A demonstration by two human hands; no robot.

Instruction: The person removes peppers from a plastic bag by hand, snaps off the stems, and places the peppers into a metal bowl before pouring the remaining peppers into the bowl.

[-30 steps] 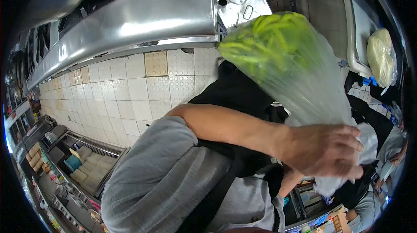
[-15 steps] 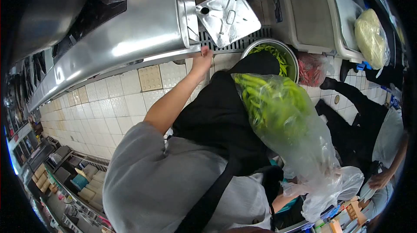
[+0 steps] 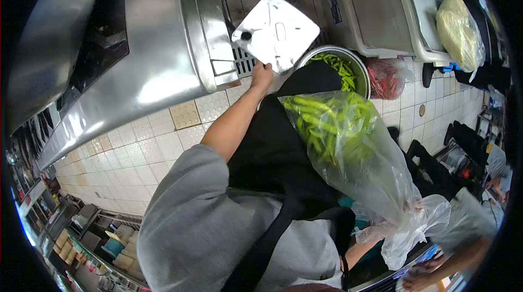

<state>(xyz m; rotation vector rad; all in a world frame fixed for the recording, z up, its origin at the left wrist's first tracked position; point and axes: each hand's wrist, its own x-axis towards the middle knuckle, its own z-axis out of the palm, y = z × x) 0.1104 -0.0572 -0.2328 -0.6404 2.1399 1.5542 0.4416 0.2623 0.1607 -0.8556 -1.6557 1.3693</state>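
My left hand (image 3: 262,74) reaches forward and grips the near edge of a square metal lid (image 3: 278,30), which is tilted up over a floor drain grate (image 3: 243,63). My right hand (image 3: 381,230), partly hidden behind plastic, is closed on the twisted neck of a clear plastic bag of green chillies (image 3: 338,134) that hangs in front of my black apron. A steel bowl (image 3: 364,71) with more green chillies sits on the floor just beyond the bag.
A bag of red chillies (image 3: 387,77) lies beside the bowl. A white tub (image 3: 414,47) holds a bag of pale food (image 3: 457,30). A steel counter (image 3: 152,63) runs along the left. Another person's arm (image 3: 463,245) is at lower right.
My left hand left the bag, reached to the metal lid and raised it. The chilli bag dropped lower, held by my right hand alone. The view swung toward the floor.
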